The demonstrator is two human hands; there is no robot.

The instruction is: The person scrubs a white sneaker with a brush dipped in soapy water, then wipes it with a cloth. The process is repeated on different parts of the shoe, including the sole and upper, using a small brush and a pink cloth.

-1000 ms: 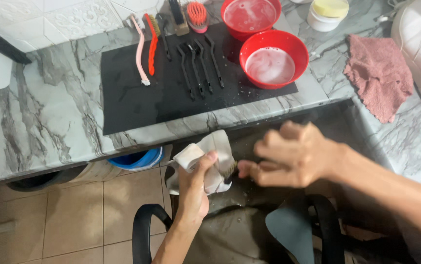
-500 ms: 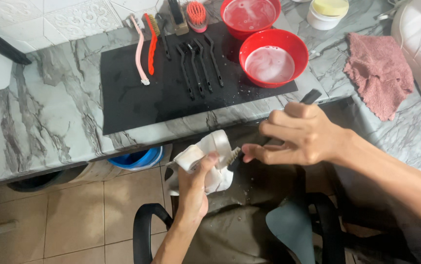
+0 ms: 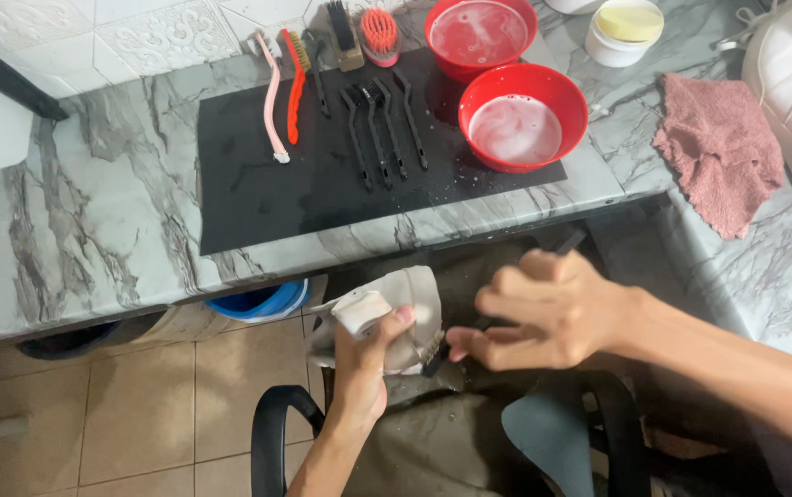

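1. marble-patterned grey bench (image 3: 92, 230) carries a black rectangular mat (image 3: 258, 184), which keeps a row of slim cleaning brushes (image 3: 378, 129) and two red round bowls of cloudy liquid (image 3: 525, 115) within easy reach, as i judge it.
2. pale off-white shoe (image 3: 405, 308) sits below the bench edge, over the lap, its long axis running roughly upright with one end toward the bench.
3. left hand (image 3: 364, 368) is clenched around the shoe, steadying it.
4. right hand (image 3: 552, 308) grips a dark-handled small brush (image 3: 435, 352), bristles touching the shoe, handle pointing up and right.
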